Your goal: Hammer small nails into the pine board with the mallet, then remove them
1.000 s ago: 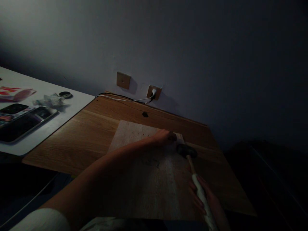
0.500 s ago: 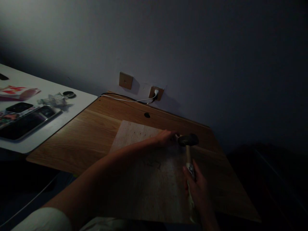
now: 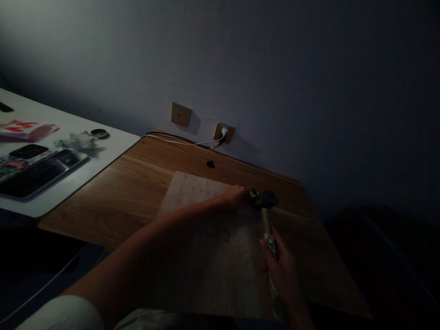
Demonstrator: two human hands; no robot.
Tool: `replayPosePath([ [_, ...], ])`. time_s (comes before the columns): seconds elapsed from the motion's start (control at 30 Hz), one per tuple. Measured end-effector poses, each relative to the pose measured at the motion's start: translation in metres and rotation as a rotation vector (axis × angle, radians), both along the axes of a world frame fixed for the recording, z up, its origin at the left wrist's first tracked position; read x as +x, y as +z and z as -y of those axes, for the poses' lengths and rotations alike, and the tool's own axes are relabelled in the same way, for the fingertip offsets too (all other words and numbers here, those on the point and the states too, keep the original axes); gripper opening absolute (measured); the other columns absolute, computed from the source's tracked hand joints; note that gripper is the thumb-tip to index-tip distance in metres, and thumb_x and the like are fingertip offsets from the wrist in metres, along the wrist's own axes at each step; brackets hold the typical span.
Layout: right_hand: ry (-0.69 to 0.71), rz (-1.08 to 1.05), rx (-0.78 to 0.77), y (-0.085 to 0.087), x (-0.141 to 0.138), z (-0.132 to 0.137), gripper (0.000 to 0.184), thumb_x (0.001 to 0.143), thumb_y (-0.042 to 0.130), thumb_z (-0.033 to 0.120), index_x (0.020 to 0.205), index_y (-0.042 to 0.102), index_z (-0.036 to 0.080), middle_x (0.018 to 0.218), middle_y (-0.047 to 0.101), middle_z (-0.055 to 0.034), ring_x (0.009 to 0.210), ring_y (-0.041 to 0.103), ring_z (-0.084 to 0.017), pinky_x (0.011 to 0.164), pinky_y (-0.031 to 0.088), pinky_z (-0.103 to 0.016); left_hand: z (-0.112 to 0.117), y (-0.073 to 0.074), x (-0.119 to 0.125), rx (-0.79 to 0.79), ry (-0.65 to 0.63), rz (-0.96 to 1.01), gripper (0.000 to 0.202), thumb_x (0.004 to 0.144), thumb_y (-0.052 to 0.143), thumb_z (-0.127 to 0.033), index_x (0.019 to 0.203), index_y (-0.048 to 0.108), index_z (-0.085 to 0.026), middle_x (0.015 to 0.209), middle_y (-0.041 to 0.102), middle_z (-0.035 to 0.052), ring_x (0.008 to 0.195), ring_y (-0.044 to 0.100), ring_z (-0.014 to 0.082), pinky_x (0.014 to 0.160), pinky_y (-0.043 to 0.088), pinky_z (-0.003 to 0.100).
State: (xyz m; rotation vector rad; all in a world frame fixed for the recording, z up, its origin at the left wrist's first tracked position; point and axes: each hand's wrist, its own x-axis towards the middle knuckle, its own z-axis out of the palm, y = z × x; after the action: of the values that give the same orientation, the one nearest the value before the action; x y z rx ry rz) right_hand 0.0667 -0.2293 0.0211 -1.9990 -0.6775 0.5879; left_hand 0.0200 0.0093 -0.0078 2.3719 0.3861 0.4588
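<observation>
Head view: the right hand [image 3: 282,270] grasps a hammer [image 3: 266,200], its head near the far right corner of the wooden board [image 3: 220,263] on the tabletop [image 3: 113,195]; the left hand [image 3: 236,196] is just beside, its grip too dim to tell.

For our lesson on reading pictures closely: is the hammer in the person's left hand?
No, the right hand grips the hammer, while the left hand is by the far edge of the pale board.
</observation>
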Motion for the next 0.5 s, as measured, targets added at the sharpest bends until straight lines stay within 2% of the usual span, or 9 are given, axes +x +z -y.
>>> replayPosePath([
  [0.17, 0.009, 0.017, -0.001, -0.001, -0.001, -0.001, 0.092, 0.077, 0.068, 0.063, 0.149, 0.055, 0.007, 0.054, 0.045, 0.0072, 0.045, 0.044, -0.016, 0.037, 0.038, -0.027, 0.0, -0.002, 0.001, -0.007, -0.012, 0.006, 0.041, 0.087, 0.069, -0.017, 0.128, 0.064, -0.021, 0.114, 0.077, 0.0049, 0.105, 0.074, 0.0207, 0.086, 0.054, 0.026],
  [0.33, -0.026, -0.068, -0.006, -0.006, -0.003, 0.01, 0.097, 0.076, 0.071, 0.067, 0.153, 0.05, 0.012, 0.056, 0.048, 0.0073, 0.044, 0.045, -0.015, 0.037, 0.039, -0.026, -0.002, -0.003, 0.004, -0.056, -0.019, -0.014, 0.045, 0.085, 0.07, -0.015, 0.13, 0.062, -0.019, 0.111, 0.077, 0.0063, 0.101, 0.074, 0.0213, 0.084, 0.054, 0.027],
  [0.43, -0.046, -0.132, -0.015, -0.01, -0.005, 0.022, 0.1, 0.074, 0.072, 0.07, 0.154, 0.048, 0.014, 0.055, 0.049, 0.008, 0.043, 0.045, -0.015, 0.037, 0.038, -0.025, -0.005, 0.006, -0.003, -0.075, -0.066, -0.021, 0.048, 0.085, 0.071, -0.013, 0.131, 0.06, -0.016, 0.113, 0.076, 0.0073, 0.098, 0.073, 0.0193, 0.082, 0.053, 0.026],
  [0.5, -0.059, -0.135, -0.025, -0.012, -0.006, 0.028, 0.1, 0.074, 0.072, 0.072, 0.152, 0.051, 0.014, 0.056, 0.05, 0.0072, 0.043, 0.045, -0.015, 0.038, 0.037, -0.025, -0.006, 0.018, -0.015, 0.004, -0.109, -0.027, 0.041, 0.084, 0.072, -0.013, 0.124, 0.064, -0.014, 0.116, 0.073, 0.0096, 0.098, 0.071, 0.0192, 0.082, 0.053, 0.027],
])
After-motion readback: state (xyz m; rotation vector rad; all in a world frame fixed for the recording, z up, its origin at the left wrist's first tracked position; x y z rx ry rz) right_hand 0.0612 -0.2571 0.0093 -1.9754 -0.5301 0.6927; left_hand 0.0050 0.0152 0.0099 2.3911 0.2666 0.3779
